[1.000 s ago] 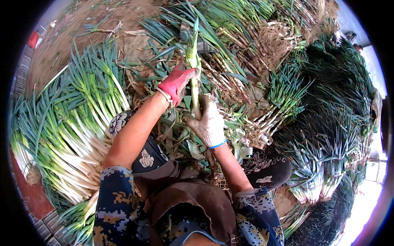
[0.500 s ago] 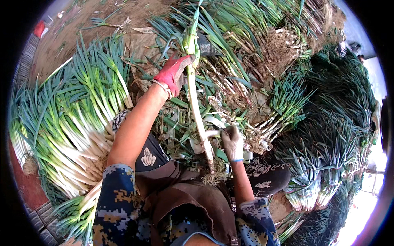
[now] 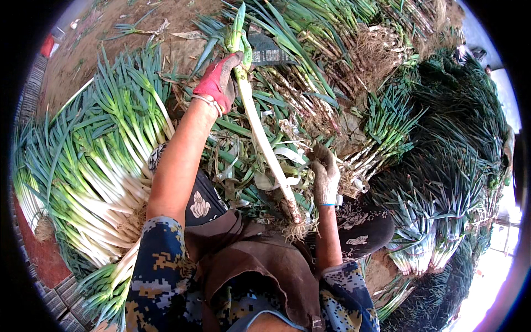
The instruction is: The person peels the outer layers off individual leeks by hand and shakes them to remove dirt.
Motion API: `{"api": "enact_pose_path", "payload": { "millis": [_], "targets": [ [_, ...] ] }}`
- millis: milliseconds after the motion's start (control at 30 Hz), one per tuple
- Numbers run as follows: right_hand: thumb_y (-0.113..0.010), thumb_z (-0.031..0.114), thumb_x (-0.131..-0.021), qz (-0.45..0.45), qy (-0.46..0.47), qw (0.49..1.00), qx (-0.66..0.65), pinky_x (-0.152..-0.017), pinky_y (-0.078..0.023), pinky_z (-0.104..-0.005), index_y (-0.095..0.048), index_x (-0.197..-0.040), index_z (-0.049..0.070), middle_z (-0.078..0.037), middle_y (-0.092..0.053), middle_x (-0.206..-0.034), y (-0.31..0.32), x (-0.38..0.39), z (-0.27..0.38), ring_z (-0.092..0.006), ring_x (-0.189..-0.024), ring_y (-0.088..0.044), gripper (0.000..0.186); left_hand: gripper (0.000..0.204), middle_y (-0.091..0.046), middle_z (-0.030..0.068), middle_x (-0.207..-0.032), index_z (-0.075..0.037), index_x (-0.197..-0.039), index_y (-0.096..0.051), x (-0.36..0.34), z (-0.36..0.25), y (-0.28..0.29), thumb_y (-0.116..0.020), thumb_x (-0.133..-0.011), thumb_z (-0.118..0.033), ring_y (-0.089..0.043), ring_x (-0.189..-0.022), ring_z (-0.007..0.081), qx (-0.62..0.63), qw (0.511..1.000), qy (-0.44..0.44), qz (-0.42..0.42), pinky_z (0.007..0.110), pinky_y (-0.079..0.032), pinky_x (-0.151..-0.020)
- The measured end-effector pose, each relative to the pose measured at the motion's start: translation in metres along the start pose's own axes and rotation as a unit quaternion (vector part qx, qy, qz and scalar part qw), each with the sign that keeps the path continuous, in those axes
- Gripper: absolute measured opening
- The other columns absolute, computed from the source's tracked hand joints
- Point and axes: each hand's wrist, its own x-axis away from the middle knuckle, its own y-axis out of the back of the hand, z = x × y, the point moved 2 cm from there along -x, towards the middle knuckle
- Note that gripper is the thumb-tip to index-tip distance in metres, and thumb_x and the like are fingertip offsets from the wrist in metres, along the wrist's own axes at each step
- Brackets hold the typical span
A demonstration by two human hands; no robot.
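A long green onion (image 3: 262, 135) slants across the middle, leafy end up and roots (image 3: 296, 229) down by my lap. My left hand (image 3: 219, 83), in a red glove with a grey palm, is closed around it just below the green leaves. The shaft is white, with brownish skin near the root. To its right, apart from the shaft, is my right hand (image 3: 325, 174) in a pale, soiled glove. Its fingers are curled together; whether anything is in them is hidden. A short pale strip of skin (image 3: 292, 181) sticks out beside the lower shaft.
Cleaned green onions (image 3: 105, 188) lie in a big pile at my left. Peelings and leaf scraps (image 3: 235, 157) cover the ground before me. Unpeeled onions with dry roots (image 3: 381, 52) lie beyond. Dark green bundles (image 3: 448, 149) are heaped at right.
My left hand has moved left and slightly up, tilting the green onion so its root end swings right. My right hand has shifted right and up, away from the shaft.
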Motion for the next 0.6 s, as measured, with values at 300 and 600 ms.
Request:
{"api": "enact_pose_path", "payload": {
  "millis": [300, 600],
  "targets": [
    [-0.048, 0.035, -0.095, 0.296, -0.222, 0.916, -0.158, -0.051, -0.047, -0.0235, -0.059, -0.108, -0.001, -0.006, -0.062, -0.078, -0.087, 0.043, 0.048, -0.0121, -0.057, -0.057, 0.04, 0.038, -0.061, 0.006, -0.103, -0.008, -0.116, -0.057, 0.006, -0.001, -0.004, -0.063, -0.088, -0.034, -0.06, -0.088, 0.0187, -0.018, 0.999, 0.005, 0.037, 0.033, -0.05, -0.076],
    [-0.046, 0.044, -0.096, 0.221, -0.244, 0.924, -0.193, -0.04, -0.042, -0.0263, -0.061, -0.094, 0.009, -0.002, -0.058, -0.064, -0.124, -0.023, 0.083, -0.0145, -0.046, -0.053, 0.038, 0.035, -0.06, 0.004, -0.091, -0.01, -0.103, -0.056, 0.033, 0.049, -0.016, -0.06, -0.087, -0.041, -0.061, -0.092, 0.0184, -0.101, 0.979, 0.122, 0.131, 0.035, -0.05, -0.081]
  ]
}}
